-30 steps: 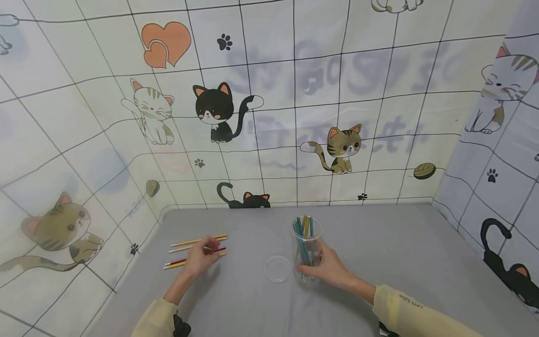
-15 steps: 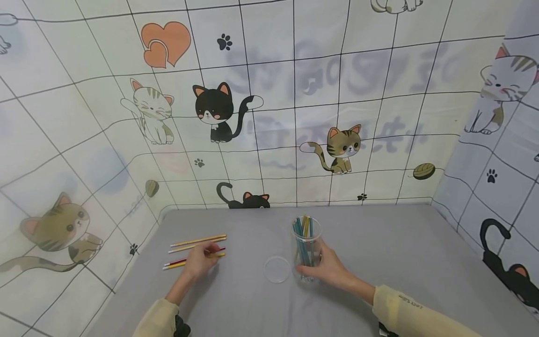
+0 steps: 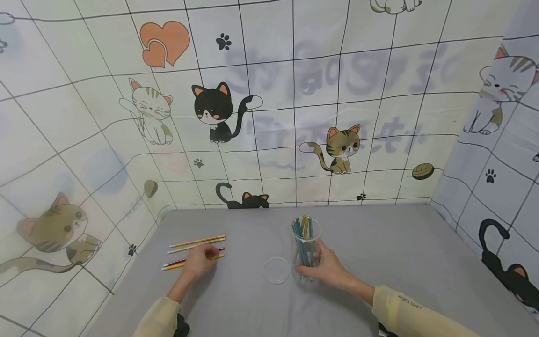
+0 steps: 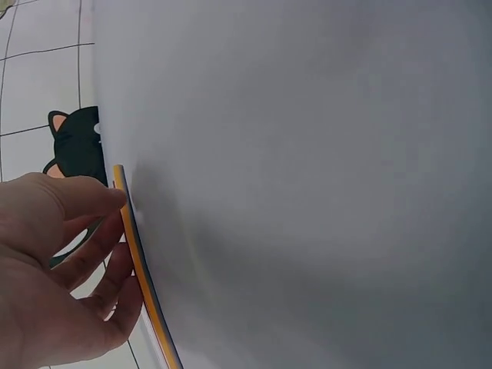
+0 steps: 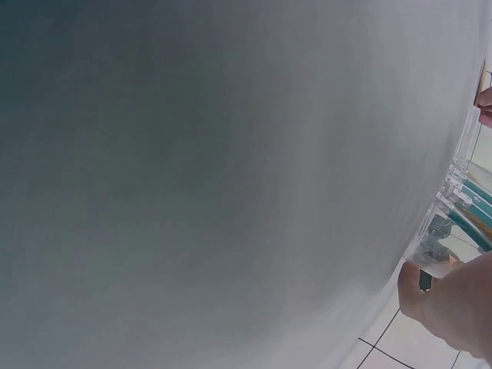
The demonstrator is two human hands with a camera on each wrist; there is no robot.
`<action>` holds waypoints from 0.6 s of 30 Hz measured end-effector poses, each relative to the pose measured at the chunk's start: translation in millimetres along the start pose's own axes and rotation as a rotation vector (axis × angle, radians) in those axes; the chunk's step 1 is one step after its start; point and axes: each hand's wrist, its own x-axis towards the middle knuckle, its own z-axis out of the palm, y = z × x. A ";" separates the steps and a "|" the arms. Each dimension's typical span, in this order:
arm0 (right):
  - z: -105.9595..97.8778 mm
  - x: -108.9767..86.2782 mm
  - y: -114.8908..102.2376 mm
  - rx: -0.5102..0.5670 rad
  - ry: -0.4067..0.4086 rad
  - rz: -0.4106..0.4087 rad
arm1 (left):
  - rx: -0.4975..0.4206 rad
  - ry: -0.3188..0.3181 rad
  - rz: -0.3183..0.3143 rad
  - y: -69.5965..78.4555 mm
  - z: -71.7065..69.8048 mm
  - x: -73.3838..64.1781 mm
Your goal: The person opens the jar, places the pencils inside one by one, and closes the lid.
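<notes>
In the head view, my left hand [image 3: 200,262] is low over several pencils lying on the grey table at the left. Its thumb and fingers pinch a yellow pencil [image 4: 144,269], as the left wrist view shows; a red pencil [image 3: 176,262] lies beside it, partly hidden by the hand. My right hand [image 3: 330,267] grips a clear cup [image 3: 313,245] that stands upright on the table. Teal pencils [image 3: 301,250] and a few yellow ones stand inside it. In the right wrist view, the thumb and part of the cup [image 5: 434,250] show at the edge.
A clear round lid [image 3: 276,270] lies flat between the hands. Farther back on the left are more yellow pencils [image 3: 198,242]. Cloth with printed cats [image 3: 212,112] surrounds the grey tabletop [image 3: 391,252] at the back and sides.
My left hand has lowered slightly and moved a little left over the red and yellow pencils. My right hand and the cup have stayed in place.
</notes>
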 end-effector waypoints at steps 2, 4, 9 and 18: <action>0.2 0.4 -0.2 -0.005 -0.002 0.002 | 0.047 -0.019 -0.012 0.0 1.0 1.0; 0.6 0.6 -0.3 -0.009 -0.001 0.004 | 0.076 -0.039 -0.015 0.9 1.0 1.1; 1.1 0.5 -0.4 -0.013 0.002 0.006 | 0.127 -0.075 0.016 3.8 -1.1 2.8; 0.4 0.9 -1.8 -0.031 -0.003 -0.001 | 0.237 -0.102 0.154 7.2 0.9 8.0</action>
